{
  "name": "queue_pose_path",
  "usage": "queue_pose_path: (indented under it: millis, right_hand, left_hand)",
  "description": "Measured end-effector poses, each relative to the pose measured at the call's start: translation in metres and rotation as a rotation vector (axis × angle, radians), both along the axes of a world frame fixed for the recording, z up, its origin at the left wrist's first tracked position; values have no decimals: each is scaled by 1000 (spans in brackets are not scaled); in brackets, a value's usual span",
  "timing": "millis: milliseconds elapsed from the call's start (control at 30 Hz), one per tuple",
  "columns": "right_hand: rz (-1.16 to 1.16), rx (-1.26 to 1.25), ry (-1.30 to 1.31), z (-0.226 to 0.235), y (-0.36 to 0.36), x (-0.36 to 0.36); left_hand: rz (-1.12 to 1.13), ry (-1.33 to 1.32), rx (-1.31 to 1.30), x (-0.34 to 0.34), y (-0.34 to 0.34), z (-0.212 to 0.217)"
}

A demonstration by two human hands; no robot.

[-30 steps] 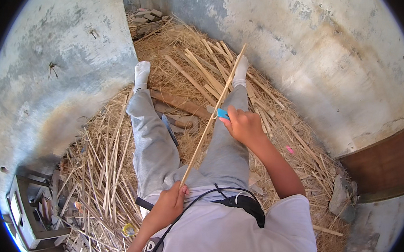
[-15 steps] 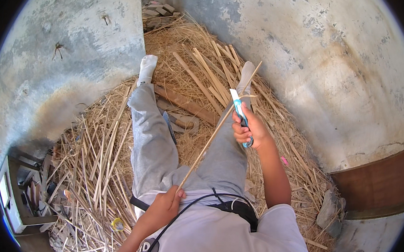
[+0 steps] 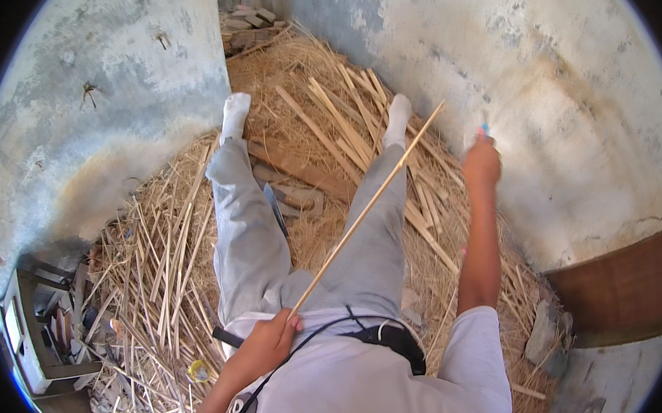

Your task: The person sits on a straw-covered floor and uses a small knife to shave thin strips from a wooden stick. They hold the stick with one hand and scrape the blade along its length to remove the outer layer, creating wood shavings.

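A long thin bamboo strip [image 3: 354,225] slants up and away over my right leg, its far end near my right foot. My left hand [image 3: 266,342], closed at my waist, grips its near end. Out to the right, with the arm stretched forward, my right hand [image 3: 482,165] is closed around a blue-handled knife [image 3: 485,130]. Motion blurs the knife, and most of its handle is hidden in the fist. Knife and strip are apart.
Shavings and split strips [image 3: 333,118] cover the floor between and around my legs. More strips [image 3: 162,264] pile at left, beside an old frame [image 3: 27,331] holding scraps. Walls close in on both sides. A stone block [image 3: 548,337] stands at right. A black cable [image 3: 322,329] crosses my waist.
My right hand has swung away from the strip with the knife, forward and to the right. The strip's far end has shifted slightly right, while my left hand keeps its hold.
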State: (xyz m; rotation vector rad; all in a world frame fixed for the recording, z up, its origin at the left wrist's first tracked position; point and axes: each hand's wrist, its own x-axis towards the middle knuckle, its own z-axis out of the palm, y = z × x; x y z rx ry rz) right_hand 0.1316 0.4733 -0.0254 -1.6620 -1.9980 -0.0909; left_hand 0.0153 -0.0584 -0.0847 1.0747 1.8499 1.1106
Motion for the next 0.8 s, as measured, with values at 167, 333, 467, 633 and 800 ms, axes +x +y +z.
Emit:
queue_pose_path:
  millis: [167, 333, 467, 633, 800]
  right_hand:
    - [403, -611, 572, 7, -50, 4]
    - [713, -1157, 970, -14, -158, -13]
    - [741, -1094, 1187, -12, -187, -31]
    - [715, -1000, 1331, 9, -187, -44]
    - [752, -933, 1301, 13, -193, -45]
  left_hand:
    - [-41, -288, -89, -19, 2, 0]
    - [-236, -861, -46, -37, 6, 1]
    - [-283, -872, -109, -44, 5, 7]
    - [-260, -883, -98, -43, 5, 7]
    - [-104, -759, -57, -34, 9, 5]
